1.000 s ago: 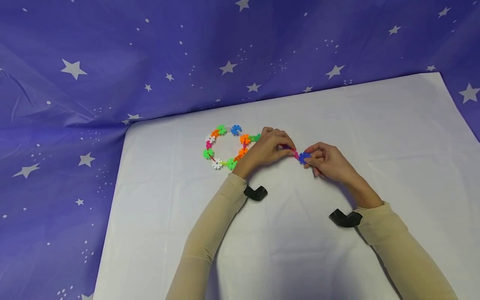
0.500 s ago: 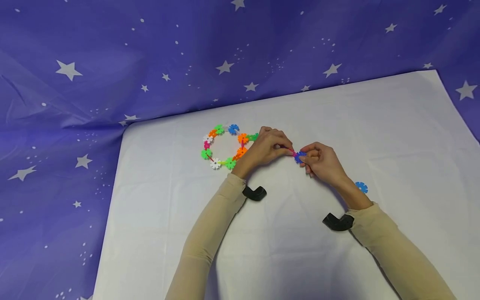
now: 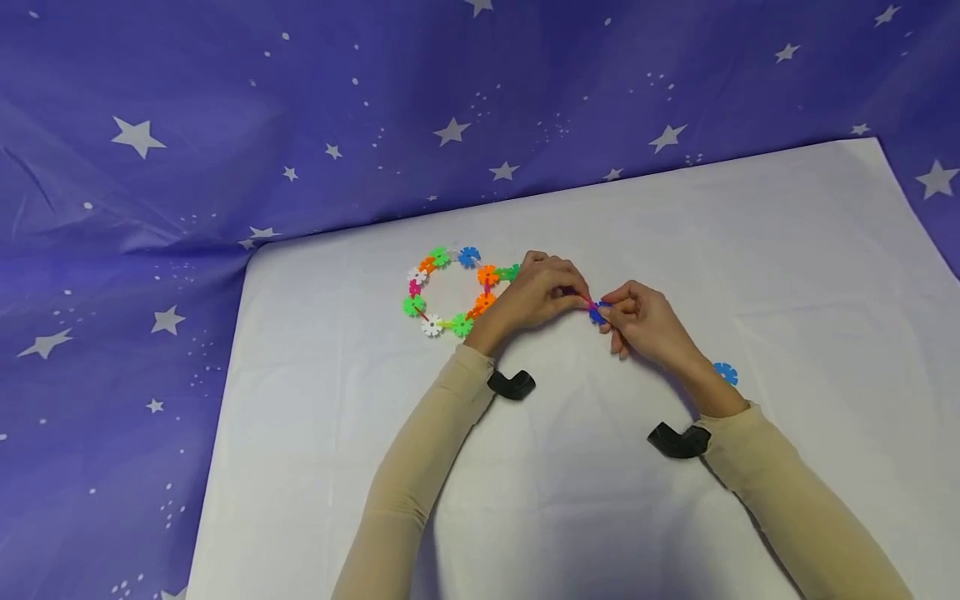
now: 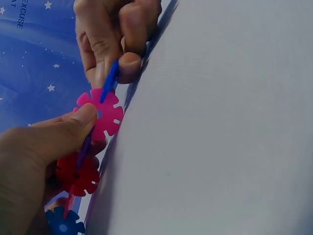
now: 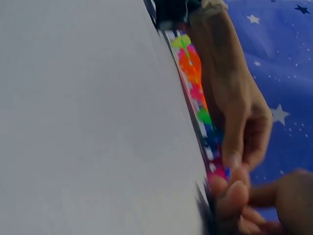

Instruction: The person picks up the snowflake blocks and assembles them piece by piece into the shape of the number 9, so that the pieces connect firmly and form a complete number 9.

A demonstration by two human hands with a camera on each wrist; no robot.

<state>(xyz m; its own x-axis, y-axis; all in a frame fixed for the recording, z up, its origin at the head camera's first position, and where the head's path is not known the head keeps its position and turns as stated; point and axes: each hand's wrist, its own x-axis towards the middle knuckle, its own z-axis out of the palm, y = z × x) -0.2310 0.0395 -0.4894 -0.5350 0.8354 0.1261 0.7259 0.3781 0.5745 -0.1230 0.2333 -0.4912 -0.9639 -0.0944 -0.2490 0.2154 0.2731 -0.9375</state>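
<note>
In the left wrist view, my left hand pinches a pink notched flower-shaped linking disc between thumb and fingers. A blue linking disc, seen edge-on, meets the pink disc's rim, and my right hand pinches its other side. Below the pink disc the chain carries on through a purple disc, a red disc and a darker blue disc. In the head view, a ring of linked discs lies left of my left hand, which hides part of the chain.
A lone light blue disc lies on the white-covered table beside my right wrist. Black curved pieces stick out at both wrists. A purple star-patterned cloth hangs behind the table.
My right hand has shifted slightly left with the blue disc, closer to my left hand. The light blue disc beside my right wrist has come into sight. Both hands keep their pinch.
</note>
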